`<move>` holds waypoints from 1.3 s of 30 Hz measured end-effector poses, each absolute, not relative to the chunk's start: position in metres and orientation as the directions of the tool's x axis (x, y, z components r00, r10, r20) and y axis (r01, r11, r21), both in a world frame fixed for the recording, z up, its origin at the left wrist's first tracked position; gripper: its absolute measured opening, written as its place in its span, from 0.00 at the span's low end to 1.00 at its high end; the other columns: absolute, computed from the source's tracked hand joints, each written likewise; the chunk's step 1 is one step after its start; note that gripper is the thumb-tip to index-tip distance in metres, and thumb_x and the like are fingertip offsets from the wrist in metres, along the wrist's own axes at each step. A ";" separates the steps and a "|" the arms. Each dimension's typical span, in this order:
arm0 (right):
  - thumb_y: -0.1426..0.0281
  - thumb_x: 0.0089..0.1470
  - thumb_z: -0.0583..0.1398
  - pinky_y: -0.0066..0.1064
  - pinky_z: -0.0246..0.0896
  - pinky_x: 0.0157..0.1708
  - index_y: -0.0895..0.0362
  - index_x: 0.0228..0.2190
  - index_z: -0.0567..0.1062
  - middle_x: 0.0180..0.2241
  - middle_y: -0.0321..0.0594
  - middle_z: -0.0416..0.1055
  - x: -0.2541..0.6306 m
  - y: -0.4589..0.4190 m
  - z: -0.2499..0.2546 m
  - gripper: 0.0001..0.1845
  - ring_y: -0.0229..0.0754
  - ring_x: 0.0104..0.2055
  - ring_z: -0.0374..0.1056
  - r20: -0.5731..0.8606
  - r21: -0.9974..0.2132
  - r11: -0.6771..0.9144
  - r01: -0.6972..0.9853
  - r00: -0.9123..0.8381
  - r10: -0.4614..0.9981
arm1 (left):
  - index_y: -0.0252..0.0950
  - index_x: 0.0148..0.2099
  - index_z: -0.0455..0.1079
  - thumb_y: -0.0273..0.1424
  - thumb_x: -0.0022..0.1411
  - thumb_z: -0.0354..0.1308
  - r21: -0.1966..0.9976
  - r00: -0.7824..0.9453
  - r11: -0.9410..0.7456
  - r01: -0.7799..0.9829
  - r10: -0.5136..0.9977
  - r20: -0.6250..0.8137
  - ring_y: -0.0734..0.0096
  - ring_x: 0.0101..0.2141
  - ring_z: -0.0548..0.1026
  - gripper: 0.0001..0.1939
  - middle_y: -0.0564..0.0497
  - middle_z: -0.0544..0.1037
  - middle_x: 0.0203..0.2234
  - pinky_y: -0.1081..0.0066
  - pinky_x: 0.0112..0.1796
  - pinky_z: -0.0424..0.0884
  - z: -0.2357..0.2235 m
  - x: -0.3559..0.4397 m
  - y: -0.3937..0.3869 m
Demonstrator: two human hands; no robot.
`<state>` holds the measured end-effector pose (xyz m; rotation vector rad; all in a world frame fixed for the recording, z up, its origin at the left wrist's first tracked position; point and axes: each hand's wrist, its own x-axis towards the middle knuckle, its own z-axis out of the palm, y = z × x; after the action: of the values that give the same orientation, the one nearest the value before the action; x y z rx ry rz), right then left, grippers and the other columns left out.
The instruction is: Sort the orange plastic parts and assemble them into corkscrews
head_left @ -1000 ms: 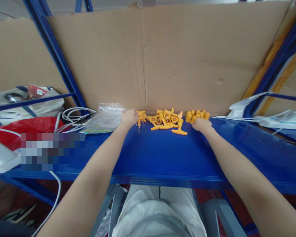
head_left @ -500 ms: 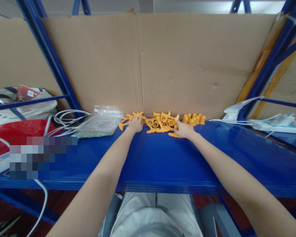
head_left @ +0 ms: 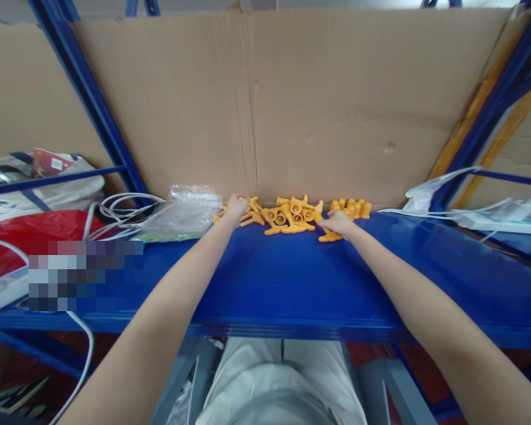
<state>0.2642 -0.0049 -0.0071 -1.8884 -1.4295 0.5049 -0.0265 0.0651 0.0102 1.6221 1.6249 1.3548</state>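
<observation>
My left hand [head_left: 238, 206] is over the left cluster of orange T-shaped plastic pieces [head_left: 253, 213], near the cardboard. Its fingers are mostly hidden behind the hand, so their grip does not show. My right hand [head_left: 340, 223] is closed around an orange T-shaped plastic piece [head_left: 330, 236] low on the blue shelf. Between my hands lies a pile of orange plastic pieces with round hollow ends [head_left: 295, 217], some with dark or metallic insides. Just behind my right hand, several small orange cup-like parts [head_left: 357, 208] stand in rows.
A tall cardboard panel [head_left: 327, 106] closes off the back of the blue shelf [head_left: 283, 283]. Clear plastic bags [head_left: 181, 215], white cables [head_left: 119, 206] and a red bag [head_left: 39, 230] lie at left. A white power strip [head_left: 500, 219] is at right.
My right hand has shifted right, and the orange T-shaped piece moved with it, away from the pile. My left hand has moved slightly left and back, uncovering pieces. The view has tilted a little.
</observation>
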 end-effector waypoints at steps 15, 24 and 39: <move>0.74 0.50 0.64 0.34 0.75 0.42 0.56 0.29 0.72 0.30 0.43 0.78 0.212 -0.035 0.026 0.04 0.44 0.36 0.78 0.295 -0.955 0.285 0.079 0.168 0.941 | 0.34 0.58 0.67 0.37 0.69 0.50 -0.115 0.538 -0.689 0.715 0.438 0.720 0.53 0.59 0.69 0.20 0.37 0.73 0.57 0.51 0.60 0.58 0.006 0.018 -0.016; 0.64 0.59 0.63 0.34 0.73 0.42 0.55 0.34 0.72 0.35 0.41 0.80 0.198 -0.044 0.022 0.08 0.40 0.36 0.79 0.225 -0.967 0.219 -0.126 -0.030 0.974 | 0.35 0.53 0.71 0.22 0.67 0.43 -0.143 0.539 -0.670 0.728 0.432 0.723 0.58 0.54 0.72 0.19 0.41 0.79 0.48 0.49 0.61 0.58 0.002 0.024 -0.011; 0.54 0.56 0.63 0.30 0.67 0.30 0.57 0.31 0.75 0.26 0.36 0.74 0.227 -0.031 0.017 0.18 0.37 0.26 0.70 0.370 -0.795 0.404 0.453 -0.166 0.914 | 0.33 0.47 0.73 0.31 0.72 0.47 -0.218 0.626 -0.660 0.719 0.478 0.615 0.57 0.44 0.74 0.14 0.41 0.78 0.40 0.62 0.46 0.69 0.005 0.013 0.000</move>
<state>0.2273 -0.0308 0.0172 -1.1885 -1.7831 0.6596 0.0127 0.0003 0.0048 3.2281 1.2695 0.9728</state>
